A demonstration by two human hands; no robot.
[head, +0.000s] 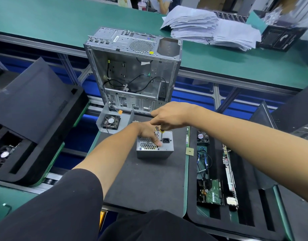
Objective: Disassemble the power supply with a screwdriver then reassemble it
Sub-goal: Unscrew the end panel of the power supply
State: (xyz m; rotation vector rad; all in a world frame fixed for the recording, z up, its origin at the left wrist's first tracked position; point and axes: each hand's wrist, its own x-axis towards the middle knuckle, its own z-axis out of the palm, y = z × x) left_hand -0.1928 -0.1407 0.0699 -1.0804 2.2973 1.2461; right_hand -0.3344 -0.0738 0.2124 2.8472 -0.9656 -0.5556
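A grey metal power supply (165, 148) stands on the black foam mat (146, 180), with its perforated face and black socket turned up. My left hand (148, 132) lies on top of that perforated face, fingers stretched toward the socket. Above it, my right hand (168, 115) grips a screwdriver (161, 134) with a yellow collar. The shaft points straight down onto the top face just left of the socket. The screw under the tip is too small to make out.
An open, empty computer case (132, 70) stands upright behind the mat. A metal bracket with a fan (111, 121) sits left of the power supply. A foam tray (219, 180) on the right holds a hard drive, boards and cables. Stacked papers (210, 30) lie on the far green bench.
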